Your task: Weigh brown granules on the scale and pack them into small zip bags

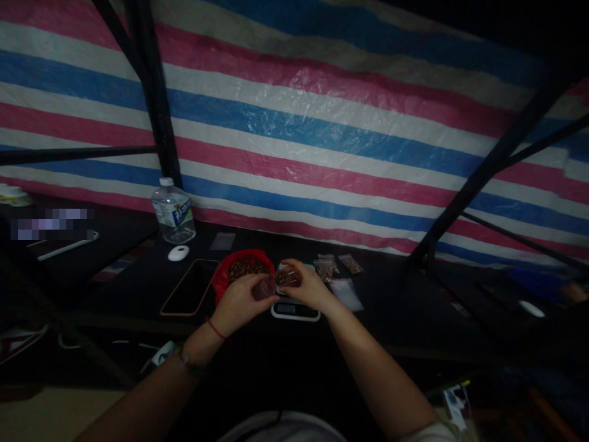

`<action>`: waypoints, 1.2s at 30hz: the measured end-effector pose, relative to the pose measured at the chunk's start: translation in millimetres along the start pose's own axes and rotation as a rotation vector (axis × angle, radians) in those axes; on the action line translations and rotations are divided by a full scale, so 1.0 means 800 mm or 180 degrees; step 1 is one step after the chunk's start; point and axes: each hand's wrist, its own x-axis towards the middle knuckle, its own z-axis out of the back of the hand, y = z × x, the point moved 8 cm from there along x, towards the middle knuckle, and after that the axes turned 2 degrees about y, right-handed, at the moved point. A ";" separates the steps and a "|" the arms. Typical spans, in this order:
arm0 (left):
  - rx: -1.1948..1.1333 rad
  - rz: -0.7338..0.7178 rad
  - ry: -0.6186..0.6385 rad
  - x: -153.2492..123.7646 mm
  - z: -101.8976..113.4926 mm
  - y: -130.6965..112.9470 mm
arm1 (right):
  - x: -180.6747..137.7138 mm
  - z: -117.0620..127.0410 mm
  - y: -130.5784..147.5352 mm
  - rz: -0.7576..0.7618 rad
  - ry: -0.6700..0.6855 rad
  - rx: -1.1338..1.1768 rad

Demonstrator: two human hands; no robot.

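Observation:
In the middle of the head view my two hands meet over a small kitchen scale (295, 310). My left hand (239, 299) pinches a small clear plastic bag (264, 287), its mouth facing right. Close against it, my right hand (307, 286) curls around a small clear cup (289, 279) with brown pellets in it. Whether any pellets are in the bag I cannot tell. Just behind my left hand sits a red plastic bag (219, 279), open and filled with brown pellets (247, 266). The scale's platform is partly hidden by my hands.
Small filled zip bags (351, 264) and flat clear bags (347, 294) lie right of the scale. A phone (191, 287), a white oval object (178, 253) and a clear plastic bottle (173, 212) stand left. Black metal bars (154, 110) flank the striped sheet (299, 123) behind.

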 end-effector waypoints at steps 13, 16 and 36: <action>-0.0528 0.0070 0.0025 -0.009 -0.006 -0.012 | -0.001 -0.004 0.070 0.0507 0.0682 -0.0616; -0.0887 0.0144 0.0024 -0.010 -0.011 -0.010 | 0.004 -0.004 0.071 0.0366 0.0702 -0.0231; 0.0592 0.1719 0.0569 -0.004 0.062 0.152 | 0.082 -0.070 -0.026 -0.0087 0.1018 -0.1998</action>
